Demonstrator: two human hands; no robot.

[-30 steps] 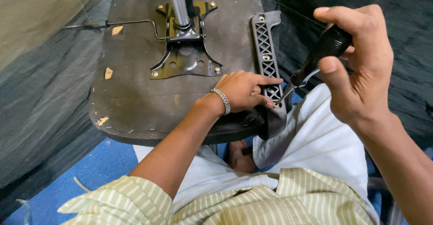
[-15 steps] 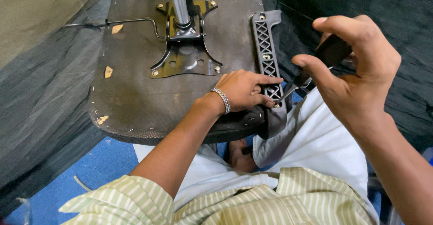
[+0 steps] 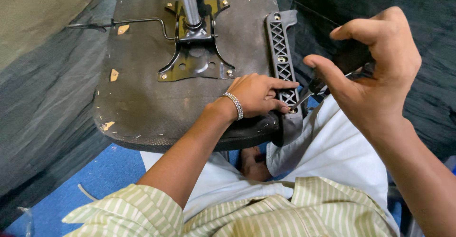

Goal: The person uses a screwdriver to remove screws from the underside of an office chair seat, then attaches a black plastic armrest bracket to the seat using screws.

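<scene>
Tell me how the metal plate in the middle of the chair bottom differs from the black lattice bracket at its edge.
The metal plate is broad and splayed, with a chrome post rising from it; the lattice bracket is a long narrow strip of criss-cross openings. The plate sits mid-panel, untouched; the bracket runs along the right edge, where the left hand rests on its lower end and the right hand aims a screwdriver. Both are dark and screwed onto the seat underside.
</scene>
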